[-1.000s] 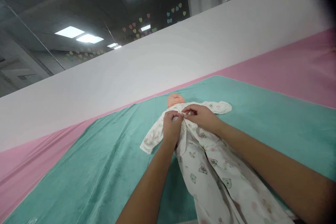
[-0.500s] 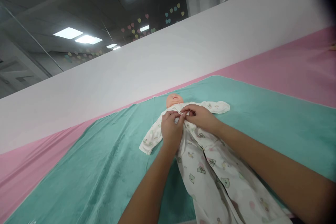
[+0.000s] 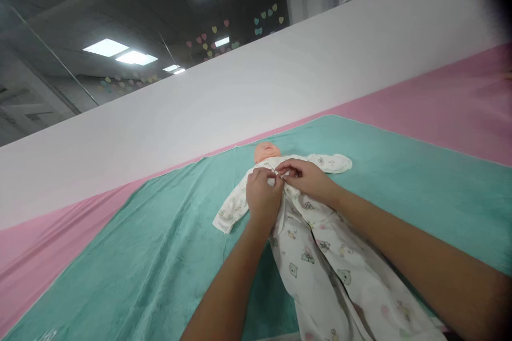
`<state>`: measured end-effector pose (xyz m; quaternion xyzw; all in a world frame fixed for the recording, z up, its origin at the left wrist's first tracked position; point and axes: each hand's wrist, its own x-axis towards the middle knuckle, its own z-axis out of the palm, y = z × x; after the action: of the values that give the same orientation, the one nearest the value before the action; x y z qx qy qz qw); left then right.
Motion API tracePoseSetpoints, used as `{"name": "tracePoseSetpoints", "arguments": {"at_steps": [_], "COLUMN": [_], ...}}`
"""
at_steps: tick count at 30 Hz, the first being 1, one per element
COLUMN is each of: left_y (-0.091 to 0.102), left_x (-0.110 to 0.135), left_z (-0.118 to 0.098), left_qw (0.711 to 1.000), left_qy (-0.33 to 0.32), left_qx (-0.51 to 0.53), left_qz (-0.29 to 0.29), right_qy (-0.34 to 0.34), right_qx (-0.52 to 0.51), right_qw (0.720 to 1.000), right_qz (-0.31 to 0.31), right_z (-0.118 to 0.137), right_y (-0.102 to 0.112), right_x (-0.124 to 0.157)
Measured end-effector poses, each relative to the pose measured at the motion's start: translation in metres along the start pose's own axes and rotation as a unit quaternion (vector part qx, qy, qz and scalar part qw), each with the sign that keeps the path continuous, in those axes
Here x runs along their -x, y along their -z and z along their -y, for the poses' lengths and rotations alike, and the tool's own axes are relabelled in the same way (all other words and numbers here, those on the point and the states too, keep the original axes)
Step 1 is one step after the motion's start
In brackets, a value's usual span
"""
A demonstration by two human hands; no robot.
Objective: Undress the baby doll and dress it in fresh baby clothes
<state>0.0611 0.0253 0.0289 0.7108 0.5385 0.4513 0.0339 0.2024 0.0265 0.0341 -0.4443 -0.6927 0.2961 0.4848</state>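
Note:
A baby doll (image 3: 265, 151) lies on its back on a teal towel (image 3: 140, 256), dressed in a white sleepsuit (image 3: 316, 256) printed with small animals. Only the doll's bald head shows past the collar. My left hand (image 3: 262, 197) pinches the left edge of the sleepsuit's front opening at the chest. My right hand (image 3: 308, 178) pinches the right edge just below the collar. The fingertips of both hands meet over the doll's upper chest. The two sleeves spread out flat to either side.
The towel lies on a pink sheet (image 3: 440, 106) that reaches to a white wall panel (image 3: 248, 96). Above the panel, glass shows ceiling lights and coloured heart stickers (image 3: 216, 37).
Both hands stay at the doll's chest with small finger movements on the sleepsuit edges. The view shifts only slightly.

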Motion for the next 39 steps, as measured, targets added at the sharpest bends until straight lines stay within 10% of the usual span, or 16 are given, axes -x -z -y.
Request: {"name": "tracePoseSetpoints", "arguments": {"at_steps": [19, 39], "left_y": [0.0, 0.001], "left_x": [-0.006, 0.002], "left_z": [0.014, 0.017], "left_qw": [0.974, 0.971], "left_qy": [0.096, 0.057], "left_qx": [0.197, 0.225], "left_qz": [0.057, 0.053], "right_qy": [0.039, 0.038], "right_qx": [0.086, 0.128], "right_qw": [0.995, 0.99], "right_qz": [-0.019, -0.033], "right_z": [-0.003, -0.001], "right_y": [-0.002, -0.003], "right_x": [0.001, 0.0]}}
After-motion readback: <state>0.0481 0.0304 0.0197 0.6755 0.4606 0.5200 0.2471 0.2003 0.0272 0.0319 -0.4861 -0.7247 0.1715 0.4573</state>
